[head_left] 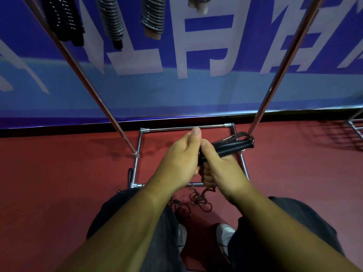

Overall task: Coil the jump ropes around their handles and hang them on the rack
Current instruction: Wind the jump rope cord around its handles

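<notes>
Red sports floor (pixel 59 173), blue banner (pixel 196 91) with big white characters behind. My right hand (pixel 218 167) is clamped round the near end of two black jump rope handles (pixel 225 149), held side by side and pointing away to the right. Black rope wraps (pixel 242 143) sit round the far end of the handles, with a small loop sticking out past them. My left hand (pixel 176 160) is pressed against the right one, thumb up and touching the right thumb. Its fingers curl inward at the handles' near end; they may be pinching the rope, but that side is hidden, so I can't tell.

Loose rope (pixel 200 201) drops below my right hand and lies tangled on the floor between my knees, just in front of my white shoes (pixel 225 238).

Chrome rack base frame (pixel 186 128) is on the floor under my hands, and its two uprights (pixel 84 79) rise left and right. At the top edge, coiled ropes hang already: a black one (pixel 64 20), two grey ones (pixel 112 20), and a fourth cut off by the frame.
</notes>
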Demonstrator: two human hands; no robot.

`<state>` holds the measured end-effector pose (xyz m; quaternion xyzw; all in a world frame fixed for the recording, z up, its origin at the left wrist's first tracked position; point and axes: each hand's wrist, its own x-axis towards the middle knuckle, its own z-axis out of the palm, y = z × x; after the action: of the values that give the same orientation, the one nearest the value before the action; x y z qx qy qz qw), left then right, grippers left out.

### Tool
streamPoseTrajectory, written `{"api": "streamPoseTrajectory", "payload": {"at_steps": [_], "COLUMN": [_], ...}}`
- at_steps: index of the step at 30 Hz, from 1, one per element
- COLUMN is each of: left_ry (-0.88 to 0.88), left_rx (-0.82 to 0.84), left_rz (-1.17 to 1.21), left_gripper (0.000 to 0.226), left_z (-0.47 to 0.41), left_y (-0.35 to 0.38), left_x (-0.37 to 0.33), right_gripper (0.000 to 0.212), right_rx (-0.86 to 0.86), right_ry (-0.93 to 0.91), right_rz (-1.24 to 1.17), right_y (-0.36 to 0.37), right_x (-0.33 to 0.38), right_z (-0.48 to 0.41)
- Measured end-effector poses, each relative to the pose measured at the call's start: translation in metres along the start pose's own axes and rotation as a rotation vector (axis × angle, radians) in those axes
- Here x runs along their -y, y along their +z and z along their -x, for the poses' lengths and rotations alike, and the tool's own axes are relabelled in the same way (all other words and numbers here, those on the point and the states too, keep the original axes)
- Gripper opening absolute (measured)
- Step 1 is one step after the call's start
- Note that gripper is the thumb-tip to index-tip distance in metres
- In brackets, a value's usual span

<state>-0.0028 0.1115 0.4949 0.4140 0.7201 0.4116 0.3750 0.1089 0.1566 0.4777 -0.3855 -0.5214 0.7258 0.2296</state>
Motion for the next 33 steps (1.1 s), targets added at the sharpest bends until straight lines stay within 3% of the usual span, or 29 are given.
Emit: {"api": "streamPoseTrajectory", "payload": {"at_steps": [6,11,16,20,23,26,28,30,32,33], "left_ry": [0.118,0.14,0.116,0.097,0.139,0.15,0.157,0.11,0.03,-0.009], "left_rx": [-0.041,-0.066,-0.145,-0.262,-0.324,-0.311,-0.24,-0.16,-0.061,-0.004], "left_rz": [0.11,0.02,-0.098,-0.193,-0.296,-0.474,-0.531,-0.547,-0.565,-0.572], "left_gripper": [0.044,0.044,0.052,0.053,0.053,0.052,0.052,0.052,0.051,0.051], "left_z": [-0.002,-0.007,-0.012,-0.014,-0.018,-0.024,-0.025,-0.025,-0.024,-0.023], "left_y": [0.003,0.004,-0.004,-0.012,-0.015,-0.018,-0.019,-0.021,-0.021,-0.021], "left_x": [0.005,0.004,0.011,0.019,0.03,0.039,0.044,0.048,0.052,0.053], "right_gripper": [0.061,0.058,0.072,0.061,0.055,0.051,0.047,0.029,0.006,0.009], "right_rx": [-0.014,-0.053,0.048,0.145,0.205,0.236,0.21,0.151,0.127,0.128], "right_ry": [0.035,0.039,0.078,0.105,0.073,-0.078,-0.214,-0.332,-0.344,-0.345], "right_rz": [-0.049,-0.063,0.033,0.102,0.273,0.561,0.78,0.96,1.066,1.084], "right_y": [0.002,0.001,0.003,0.007,0.007,-0.002,-0.012,-0.022,-0.029,-0.031], "right_x": [0.001,-0.005,-0.009,-0.011,-0.013,-0.011,-0.011,-0.011,-0.009,-0.011], "right_z": [-0.003,-0.008,-0.01,-0.007,-0.005,-0.004,-0.006,-0.008,-0.01,-0.011]}}
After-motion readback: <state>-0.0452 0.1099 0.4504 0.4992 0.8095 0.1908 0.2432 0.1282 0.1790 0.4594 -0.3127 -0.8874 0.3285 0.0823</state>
